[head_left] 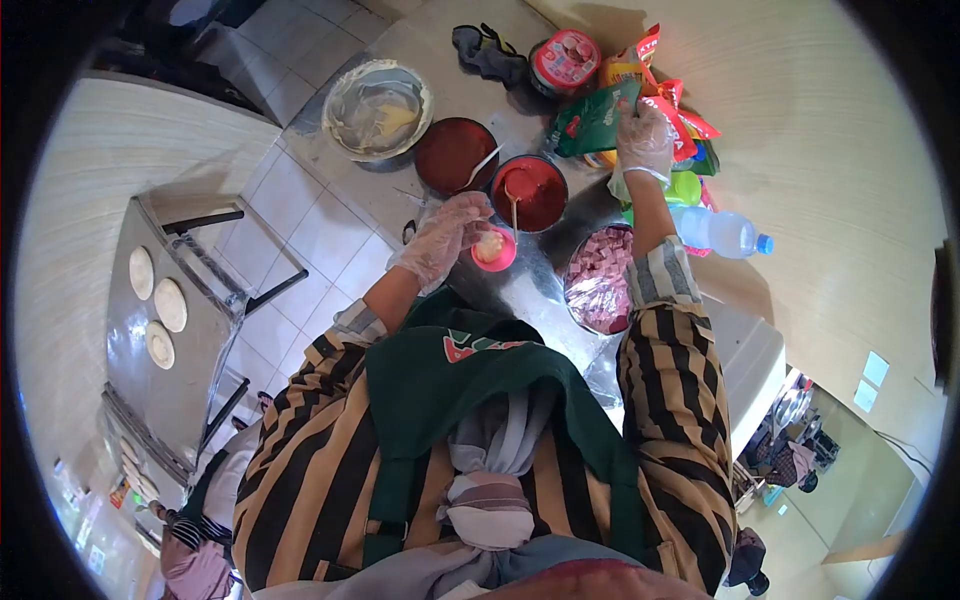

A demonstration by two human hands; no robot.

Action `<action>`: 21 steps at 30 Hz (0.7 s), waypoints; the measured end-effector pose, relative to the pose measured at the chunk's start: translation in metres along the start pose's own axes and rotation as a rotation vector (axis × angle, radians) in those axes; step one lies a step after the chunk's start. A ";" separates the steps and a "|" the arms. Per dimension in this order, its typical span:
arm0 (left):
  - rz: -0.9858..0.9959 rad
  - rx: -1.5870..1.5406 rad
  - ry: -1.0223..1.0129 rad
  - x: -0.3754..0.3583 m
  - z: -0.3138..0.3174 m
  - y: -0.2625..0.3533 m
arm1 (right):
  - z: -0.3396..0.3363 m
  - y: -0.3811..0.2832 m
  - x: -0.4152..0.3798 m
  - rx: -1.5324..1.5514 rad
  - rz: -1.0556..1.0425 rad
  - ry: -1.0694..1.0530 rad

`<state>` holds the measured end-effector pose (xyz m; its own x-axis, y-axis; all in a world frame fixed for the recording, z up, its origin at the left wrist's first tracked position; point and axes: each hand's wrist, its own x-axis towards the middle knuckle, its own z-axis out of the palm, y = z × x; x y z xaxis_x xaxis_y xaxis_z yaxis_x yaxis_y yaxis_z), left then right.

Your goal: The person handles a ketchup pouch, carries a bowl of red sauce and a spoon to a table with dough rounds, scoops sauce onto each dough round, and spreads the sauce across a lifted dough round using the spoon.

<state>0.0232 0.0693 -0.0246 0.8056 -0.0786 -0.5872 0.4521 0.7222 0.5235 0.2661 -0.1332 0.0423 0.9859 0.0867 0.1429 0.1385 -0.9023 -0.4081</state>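
Observation:
My left hand (440, 242), in a clear plastic glove, has its fingers closed at the side of a small pink cup (507, 262) with pale, creamy contents. My right hand (645, 145), gloved too, grips the edge of a green packet (597, 118) at the back right. Between the hands stands a bowl of red sauce (545, 200) with a spoon (514, 205) in it. Left of that is another bowl of dark red sauce (445, 155) holding a white-handled utensil (486, 163). Nearer me, a bowl of pink diced meat (605, 258) is partly under plastic wrap.
A mixing bowl with creamy residue (377, 112) stands at the back left. Beyond are a tub with a pink lid (566, 60) and a dark cloth (488, 54). Red packets (680, 120) and a water bottle (730, 234) sit right. Dough rounds (171, 304) lie on another table; people work behind.

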 end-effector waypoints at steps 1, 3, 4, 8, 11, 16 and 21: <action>-0.007 0.003 0.000 0.001 0.000 -0.001 | 0.002 0.001 -0.003 0.000 0.007 -0.002; 0.000 0.007 -0.050 0.003 -0.001 -0.003 | 0.006 -0.001 -0.008 -0.001 0.030 -0.064; -0.004 0.008 -0.051 0.005 0.000 -0.004 | 0.005 0.002 -0.010 0.042 0.065 -0.164; 0.006 0.003 -0.075 0.009 0.003 -0.006 | -0.007 -0.003 -0.014 0.071 -0.003 -0.202; -0.006 0.002 -0.069 0.010 0.003 -0.007 | -0.007 -0.004 -0.021 0.065 0.040 -0.254; -0.016 -0.009 -0.057 0.016 -0.005 -0.010 | -0.014 -0.017 -0.035 -0.080 -0.067 0.052; 0.035 -0.069 0.018 0.012 -0.011 -0.004 | -0.040 -0.023 -0.083 0.212 -0.092 0.113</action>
<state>0.0269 0.0726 -0.0407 0.8133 -0.0405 -0.5804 0.3957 0.7698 0.5008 0.1774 -0.1366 0.0754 0.9533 0.1058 0.2829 0.2552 -0.7833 -0.5669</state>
